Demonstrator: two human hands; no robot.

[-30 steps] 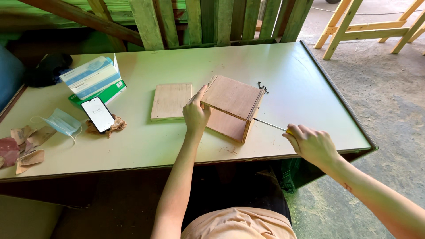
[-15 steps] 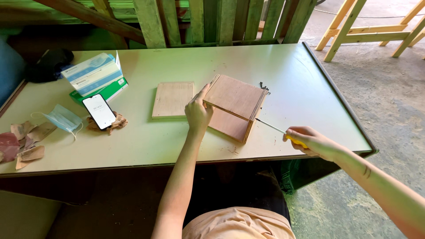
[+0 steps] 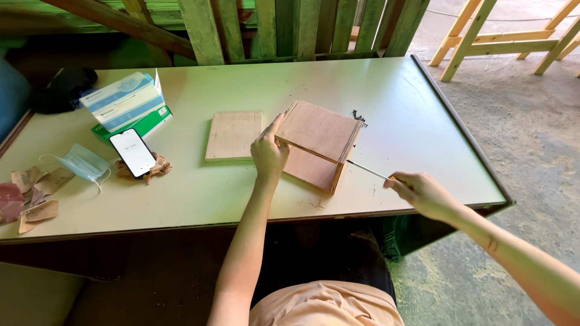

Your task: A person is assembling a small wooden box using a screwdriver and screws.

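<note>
A small open-sided plywood box [image 3: 317,145] lies on its side in the middle of the pale table [image 3: 399,108]. My left hand [image 3: 269,151] grips its left edge, index finger raised along the top panel. My right hand [image 3: 420,192] holds a screwdriver [image 3: 370,171] near the table's front right edge; its thin shaft runs up-left and its tip meets the box's right edge. A few dark screws [image 3: 359,116] lie just behind the box.
A loose plywood panel [image 3: 234,135] lies left of the box. Further left are a phone [image 3: 132,152], a face mask [image 3: 81,162], stacked boxes [image 3: 125,104] and sandpaper scraps [image 3: 33,196]. Green wooden slats [image 3: 290,27] stand behind the table; wooden frames [image 3: 501,36] stand on the concrete floor at right.
My right hand has turned on the screwdriver while its tip stays at the box's right edge. My left hand keeps its hold on the box.
</note>
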